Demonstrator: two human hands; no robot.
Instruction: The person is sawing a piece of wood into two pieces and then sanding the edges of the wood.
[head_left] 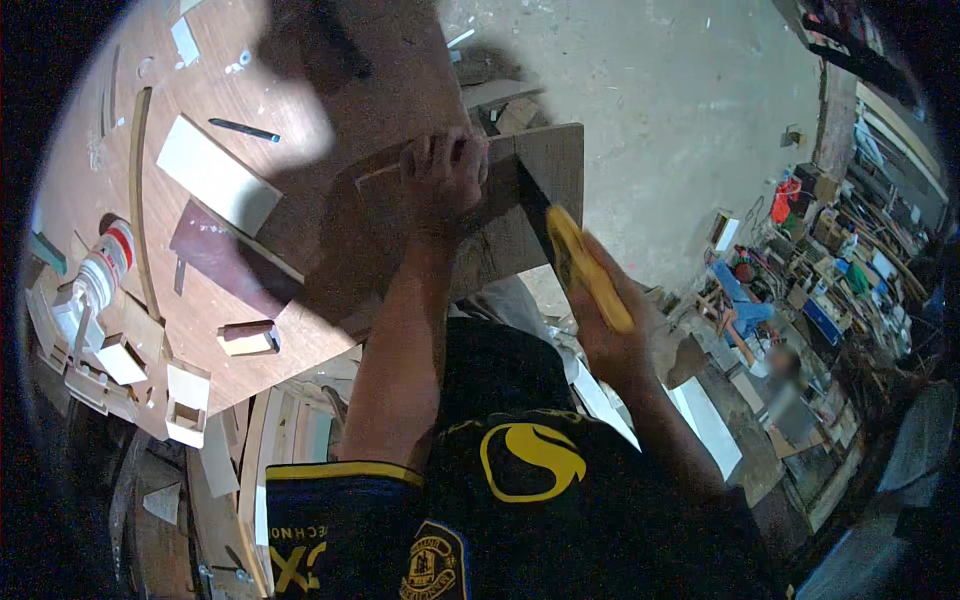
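Note:
My left hand [443, 175] grips a brown wooden board [492, 228] with its fingers bent over it, holding it at the right edge of the workbench. The board's right end juts out past the bench. In my right hand [610, 340] is the yellow handle of a handsaw [585, 268]. Its dark blade crosses the board to the right of my left hand, at a slant. Shadow covers the left part of the board, so its far end is hard to make out.
The workbench [290, 360] carries a white panel [215, 175], a reddish panel [228, 258], a pen [244, 130], a curved wooden strip [143, 200] and a white bottle [105, 262]. A person [785, 385] sits on the floor at right, near piled scraps and tools.

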